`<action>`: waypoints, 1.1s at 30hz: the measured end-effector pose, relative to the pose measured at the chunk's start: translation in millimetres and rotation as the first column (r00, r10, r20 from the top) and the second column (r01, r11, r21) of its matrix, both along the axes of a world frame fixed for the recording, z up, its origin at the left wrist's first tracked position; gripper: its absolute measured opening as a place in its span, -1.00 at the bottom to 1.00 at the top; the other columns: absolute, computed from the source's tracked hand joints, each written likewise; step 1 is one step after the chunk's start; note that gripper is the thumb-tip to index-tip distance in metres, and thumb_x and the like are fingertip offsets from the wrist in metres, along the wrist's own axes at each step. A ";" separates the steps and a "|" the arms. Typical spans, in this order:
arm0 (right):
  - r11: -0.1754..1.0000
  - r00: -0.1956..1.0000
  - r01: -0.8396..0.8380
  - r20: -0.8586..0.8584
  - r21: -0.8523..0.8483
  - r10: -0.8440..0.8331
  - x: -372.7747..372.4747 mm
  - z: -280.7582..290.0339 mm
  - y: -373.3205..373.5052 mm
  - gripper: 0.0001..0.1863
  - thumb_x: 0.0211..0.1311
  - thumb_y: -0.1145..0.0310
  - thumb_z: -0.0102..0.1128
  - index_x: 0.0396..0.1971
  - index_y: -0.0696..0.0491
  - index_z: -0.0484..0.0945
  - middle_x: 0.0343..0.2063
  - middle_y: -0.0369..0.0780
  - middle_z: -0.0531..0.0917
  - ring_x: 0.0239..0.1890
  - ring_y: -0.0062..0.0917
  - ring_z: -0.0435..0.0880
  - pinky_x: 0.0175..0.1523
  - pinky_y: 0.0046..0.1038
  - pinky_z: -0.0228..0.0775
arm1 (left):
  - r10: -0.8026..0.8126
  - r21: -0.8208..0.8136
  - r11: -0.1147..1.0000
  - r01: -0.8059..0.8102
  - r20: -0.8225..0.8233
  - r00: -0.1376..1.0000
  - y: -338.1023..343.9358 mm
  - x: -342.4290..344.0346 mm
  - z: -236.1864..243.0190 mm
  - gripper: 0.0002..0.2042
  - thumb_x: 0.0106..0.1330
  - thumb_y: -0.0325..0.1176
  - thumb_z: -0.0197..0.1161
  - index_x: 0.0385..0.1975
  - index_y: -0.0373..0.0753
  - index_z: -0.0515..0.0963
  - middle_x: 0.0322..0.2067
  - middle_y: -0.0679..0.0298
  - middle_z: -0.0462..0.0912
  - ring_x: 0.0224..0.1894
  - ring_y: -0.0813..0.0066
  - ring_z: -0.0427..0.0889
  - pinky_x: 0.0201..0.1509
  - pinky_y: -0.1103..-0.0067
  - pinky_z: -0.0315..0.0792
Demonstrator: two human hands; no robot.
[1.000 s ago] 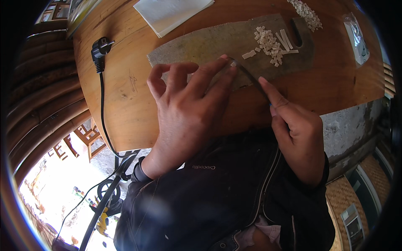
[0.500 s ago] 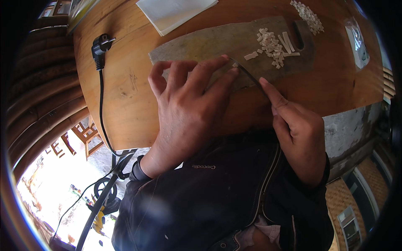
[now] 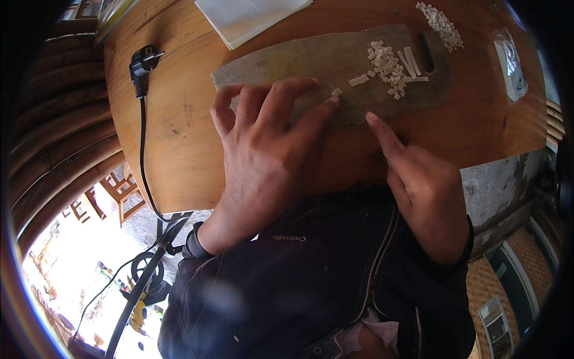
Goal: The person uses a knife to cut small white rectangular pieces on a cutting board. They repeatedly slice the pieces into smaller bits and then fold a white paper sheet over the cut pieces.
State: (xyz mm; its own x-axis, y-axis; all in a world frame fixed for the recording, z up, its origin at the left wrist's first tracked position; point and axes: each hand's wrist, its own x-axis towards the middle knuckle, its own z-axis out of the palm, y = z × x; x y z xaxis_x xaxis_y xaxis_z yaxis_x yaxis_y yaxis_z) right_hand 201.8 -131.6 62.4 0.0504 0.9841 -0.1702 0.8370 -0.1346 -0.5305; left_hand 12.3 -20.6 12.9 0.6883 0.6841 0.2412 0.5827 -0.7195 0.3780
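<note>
The left hand (image 3: 267, 140) has eased its index finger back, half-open, thumb at a small white rectangular chip (image 3: 336, 93) on the flat grey-brown board (image 3: 326, 54); I can't tell what the right hand (image 3: 427, 182), index extended, grips.

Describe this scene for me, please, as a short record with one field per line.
Surface: wooden table
Board: grey, flat on the table
Left hand: over the board, fingers bent, thumb tip at a small white piece
Right hand: index finger extended toward the board; any grip hard to make out
On board: pile of white pieces, white strips beside it
Far right: second white pile, clear packet
Far edge: white paper
Left side: black plug
</note>
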 end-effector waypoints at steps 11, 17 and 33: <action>0.986 0.969 0.159 -0.187 -0.041 -0.164 10.9 0.9 -11.8 -0.34 0.25 0.75 0.14 0.35 -0.01 0.54 -0.58 -0.14 0.45 -0.58 -0.54 0.43 -0.36 -0.42 0.37 | -0.002 0.006 1.000 0.001 0.122 0.992 6.8 -3.3 -13.8 -0.71 0.09 -0.37 0.44 -0.15 0.07 0.77 -0.02 0.44 0.65 -0.03 0.33 0.56 0.28 0.24 0.24; 0.995 0.959 0.098 -0.268 0.016 -0.090 3.1 -5.4 -9.7 -0.35 0.25 0.73 0.15 0.36 0.00 0.53 -0.54 -0.11 0.54 -0.56 -0.55 0.47 -0.33 -0.43 0.41 | 0.032 0.002 0.999 -0.033 0.283 0.959 12.7 0.8 -15.1 -0.77 0.15 -0.57 0.42 -0.23 -0.10 0.78 -0.11 0.35 0.76 -0.12 0.38 0.68 0.09 0.44 0.45; 0.860 0.789 0.510 -0.416 0.030 -0.453 44.3 -18.5 -22.3 -0.53 0.49 0.51 0.06 0.36 0.01 0.52 -0.69 -0.44 0.40 -0.62 -0.84 0.30 -0.49 -0.69 0.12 | -0.032 0.023 0.999 0.026 0.279 0.960 7.4 34.9 -1.2 -0.76 0.12 -0.49 0.43 -0.20 -0.07 0.73 -0.20 0.36 0.70 -0.13 0.28 0.60 0.12 0.35 0.37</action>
